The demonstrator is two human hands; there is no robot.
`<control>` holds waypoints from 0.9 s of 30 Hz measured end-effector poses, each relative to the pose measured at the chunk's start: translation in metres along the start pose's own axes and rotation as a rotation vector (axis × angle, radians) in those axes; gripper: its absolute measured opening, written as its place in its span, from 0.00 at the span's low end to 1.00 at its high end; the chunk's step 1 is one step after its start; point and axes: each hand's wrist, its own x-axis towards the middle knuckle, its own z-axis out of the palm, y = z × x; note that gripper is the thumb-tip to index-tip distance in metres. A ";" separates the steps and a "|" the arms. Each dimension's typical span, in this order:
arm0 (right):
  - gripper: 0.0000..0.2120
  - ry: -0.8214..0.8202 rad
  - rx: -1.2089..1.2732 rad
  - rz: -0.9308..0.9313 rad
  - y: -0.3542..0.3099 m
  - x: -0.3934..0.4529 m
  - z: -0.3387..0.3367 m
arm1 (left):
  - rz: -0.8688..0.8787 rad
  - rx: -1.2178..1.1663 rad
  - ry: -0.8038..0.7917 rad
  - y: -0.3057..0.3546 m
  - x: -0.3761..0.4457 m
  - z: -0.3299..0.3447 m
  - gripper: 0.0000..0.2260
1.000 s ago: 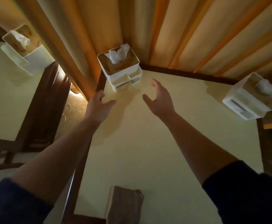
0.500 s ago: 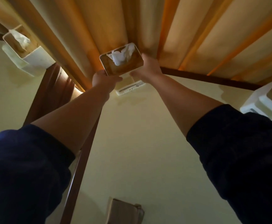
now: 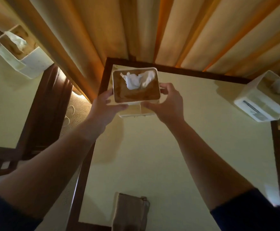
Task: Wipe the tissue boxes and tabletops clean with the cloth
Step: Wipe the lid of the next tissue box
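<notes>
Risk first: tissue box is held between both hands above the tabletop, at about 12 o'clock from the viewer, near the far corner. It looks like a lidded upper part with a separate white base under it; can't tell whether the two are joined. If they aren't, the base could drop out or shift, since the grip sits mostly at the lid rim. Loose tissue sticking out the top could snag or pull free if the box tips.

Grip: left hand curls round the box's 9 o'clock side, thumb under the near edge. Right hand holds the 3 o'clock side, fingers at the rim. Box sits squarely between them, roughly level.

Cloth lies folded at 6 o'clock on the near table edge, well apart from both hands. My read: nothing gets wiped until one hand frees up for it.
</notes>
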 end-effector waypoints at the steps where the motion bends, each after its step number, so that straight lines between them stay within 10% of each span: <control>1: 0.38 0.015 -0.012 0.008 0.004 -0.022 -0.006 | -0.015 0.005 -0.007 -0.008 -0.015 0.002 0.35; 21: 0.39 0.096 -0.145 0.268 0.049 -0.273 0.025 | -0.105 0.247 -0.268 -0.127 -0.171 -0.023 0.38; 27: 0.41 0.077 -0.048 0.289 0.041 -0.298 0.026 | -0.117 0.178 -0.141 -0.137 -0.194 -0.037 0.20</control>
